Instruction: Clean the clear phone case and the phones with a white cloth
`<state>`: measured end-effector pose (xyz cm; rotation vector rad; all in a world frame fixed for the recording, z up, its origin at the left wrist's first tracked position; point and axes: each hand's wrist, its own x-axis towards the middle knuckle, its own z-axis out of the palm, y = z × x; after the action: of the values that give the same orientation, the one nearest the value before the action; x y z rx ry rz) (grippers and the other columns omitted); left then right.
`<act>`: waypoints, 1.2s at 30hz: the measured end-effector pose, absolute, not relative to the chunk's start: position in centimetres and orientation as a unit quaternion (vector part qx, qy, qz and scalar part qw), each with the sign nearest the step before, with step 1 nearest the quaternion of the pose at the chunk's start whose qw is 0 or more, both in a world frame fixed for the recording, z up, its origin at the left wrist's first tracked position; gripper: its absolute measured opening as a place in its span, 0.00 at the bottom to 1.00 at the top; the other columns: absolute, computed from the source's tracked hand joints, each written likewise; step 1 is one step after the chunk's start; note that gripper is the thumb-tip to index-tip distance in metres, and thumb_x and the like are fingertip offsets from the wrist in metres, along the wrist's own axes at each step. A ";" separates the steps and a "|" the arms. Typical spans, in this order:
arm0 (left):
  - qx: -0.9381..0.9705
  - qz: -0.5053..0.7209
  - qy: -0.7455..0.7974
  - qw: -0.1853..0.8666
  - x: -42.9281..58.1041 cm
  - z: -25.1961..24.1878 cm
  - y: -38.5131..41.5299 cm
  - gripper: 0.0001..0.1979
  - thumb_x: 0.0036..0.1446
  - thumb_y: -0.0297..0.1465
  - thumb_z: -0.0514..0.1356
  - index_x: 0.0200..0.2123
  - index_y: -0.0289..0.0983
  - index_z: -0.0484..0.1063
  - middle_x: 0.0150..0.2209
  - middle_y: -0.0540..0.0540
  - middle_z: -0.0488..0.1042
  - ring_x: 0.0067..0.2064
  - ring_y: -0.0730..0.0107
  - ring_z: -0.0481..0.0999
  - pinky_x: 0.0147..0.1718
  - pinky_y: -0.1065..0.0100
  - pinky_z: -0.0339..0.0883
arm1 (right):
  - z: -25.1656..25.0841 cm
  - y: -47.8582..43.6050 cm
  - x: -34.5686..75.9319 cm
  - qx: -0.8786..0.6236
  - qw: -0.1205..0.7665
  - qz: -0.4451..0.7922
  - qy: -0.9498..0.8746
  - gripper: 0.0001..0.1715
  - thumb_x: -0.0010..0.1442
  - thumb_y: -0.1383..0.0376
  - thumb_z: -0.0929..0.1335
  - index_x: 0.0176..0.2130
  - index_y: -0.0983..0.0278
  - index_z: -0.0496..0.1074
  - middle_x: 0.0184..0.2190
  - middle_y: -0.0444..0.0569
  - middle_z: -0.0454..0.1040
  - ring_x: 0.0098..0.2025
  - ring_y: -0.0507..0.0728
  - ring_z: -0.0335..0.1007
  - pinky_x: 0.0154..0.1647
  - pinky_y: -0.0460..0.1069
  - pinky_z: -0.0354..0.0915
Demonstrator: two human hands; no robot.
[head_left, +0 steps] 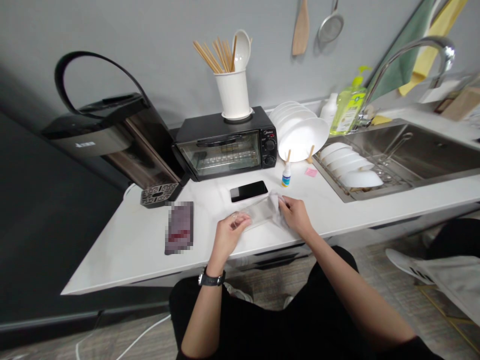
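My left hand (230, 232), with a black watch on the wrist, pinches the near-left end of a clear, phone-sized case (258, 214). Fingers of my right hand (295, 212) are closed on a pale grey cloth (275, 204), which lies against the case's right end. How far the cloth reaches round the case is hidden by my fingers. Just behind the case, a phone (248, 191) lies flat with its dark screen up. A small white bottle with a blue and yellow label (286, 177) stands upright beyond my right hand.
At the back stands a black toaster oven (225, 152) bearing a white utensil holder (233, 92). A tall dispenser (123, 140) is on the left, near a blurred dark flat item (180, 227). White plates (300, 137), a pink slip (311, 172) and a sink (423, 155) are right.
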<state>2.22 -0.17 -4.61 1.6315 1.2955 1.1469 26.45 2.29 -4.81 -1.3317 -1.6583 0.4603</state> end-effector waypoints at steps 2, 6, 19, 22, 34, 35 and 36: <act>0.641 0.442 0.510 0.365 2.3 -4.7 -0.2 0.11 0.59 0.39 0.68 0.36 0.37 0.83 0.37 0.44 0.84 0.38 0.63 0.81 0.39 0.68 0.71 | -4.9 2.2 26.4 -0.550 0.469 0.175 -0.668 0.26 0.71 0.53 0.60 0.23 0.60 0.62 0.18 0.43 0.63 0.23 0.54 0.61 0.27 0.49 0.53; 0.681 0.397 0.528 0.316 2.4 -4.5 -0.3 0.14 0.64 0.42 0.64 0.37 0.37 0.82 0.38 0.44 0.85 0.38 0.62 0.82 0.38 0.67 0.72 | -4.5 2.2 26.8 -0.551 0.492 0.145 -0.658 0.27 0.75 0.53 0.57 0.32 0.62 0.72 0.26 0.49 0.75 0.29 0.58 0.70 0.33 0.50 0.62; 0.740 0.342 0.527 0.241 1.8 -5.6 -0.1 0.08 0.56 0.21 0.60 0.33 0.35 0.80 0.35 0.40 0.83 0.39 0.56 0.81 0.43 0.60 0.73 | -3.5 -2.1 17.8 -0.360 0.317 -0.044 -0.876 0.26 0.74 0.64 0.63 0.68 0.64 0.64 0.63 0.53 0.74 0.67 0.61 0.63 0.75 0.61 0.44; 0.744 0.341 0.514 0.257 2.1 -5.1 -0.2 0.11 0.63 0.28 0.60 0.31 0.37 0.81 0.33 0.43 0.84 0.35 0.59 0.81 0.39 0.63 0.72 | -2.9 -0.1 21.4 -0.455 0.335 -0.050 -0.823 0.15 0.74 0.63 0.62 0.51 0.64 0.76 0.49 0.55 0.80 0.55 0.64 0.70 0.69 0.63 0.53; 0.728 0.353 0.520 0.273 2.2 -4.7 -0.3 0.12 0.58 0.24 0.59 0.24 0.37 0.76 0.26 0.45 0.80 0.29 0.63 0.77 0.34 0.66 0.69 | -2.6 -0.4 18.4 -0.391 0.317 -0.035 -0.863 0.16 0.75 0.60 0.62 0.45 0.64 0.76 0.41 0.54 0.79 0.44 0.63 0.69 0.54 0.58 0.61; 0.729 0.352 0.517 0.278 2.3 -4.6 -0.4 0.13 0.60 0.26 0.59 0.24 0.37 0.77 0.26 0.45 0.80 0.29 0.62 0.77 0.34 0.66 0.69 | -2.6 0.2 19.6 -0.426 0.315 -0.044 -0.847 0.18 0.75 0.60 0.61 0.41 0.64 0.76 0.37 0.54 0.78 0.42 0.63 0.69 0.52 0.58 0.61; 0.731 0.351 0.512 0.283 2.4 -4.5 -0.4 0.14 0.63 0.28 0.58 0.25 0.38 0.78 0.27 0.45 0.81 0.30 0.61 0.78 0.35 0.65 0.69 | -2.6 0.8 20.9 -0.464 0.317 -0.055 -0.825 0.20 0.75 0.62 0.59 0.38 0.63 0.76 0.34 0.53 0.77 0.40 0.63 0.68 0.51 0.59 0.61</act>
<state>2.44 -0.44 -4.47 1.9561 1.3708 0.9406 20.86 0.83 -2.61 -1.2229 -2.1726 -0.1451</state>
